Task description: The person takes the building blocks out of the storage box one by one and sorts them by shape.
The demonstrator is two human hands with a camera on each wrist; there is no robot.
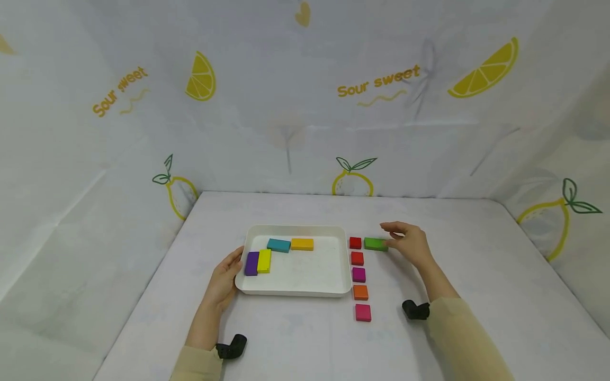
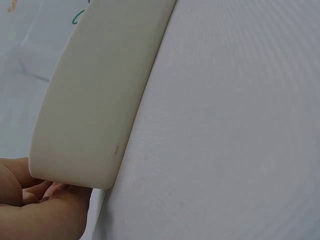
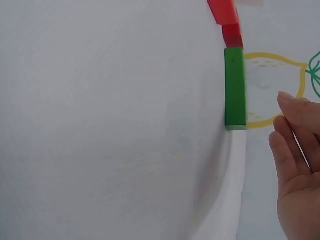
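My left hand [image 1: 224, 278] holds the left end of a white tray [image 1: 295, 292]. In the left wrist view its curled fingers [image 2: 65, 210] lie against the tray's end wall [image 2: 95, 110]. Inside the tray are a purple block [image 1: 251, 263], a yellow block [image 1: 264, 261], a teal block [image 1: 278, 245] and an orange-yellow block [image 1: 302, 244]. Over the right end of a long green block [image 1: 375, 244] is my right hand [image 1: 409, 244], fingers extended. The right wrist view shows that hand [image 3: 300, 150] apart from the green block [image 3: 235, 89], with nothing in its fingers.
Beside the tray's right wall runs a column of small square blocks: two red [image 1: 355, 243], one magenta [image 1: 359, 274], one orange [image 1: 360, 292] and one pink [image 1: 363, 313]. A white cloth covers the table [image 1: 286, 338]. Behind it hangs a lemon-print curtain [image 1: 267, 143].
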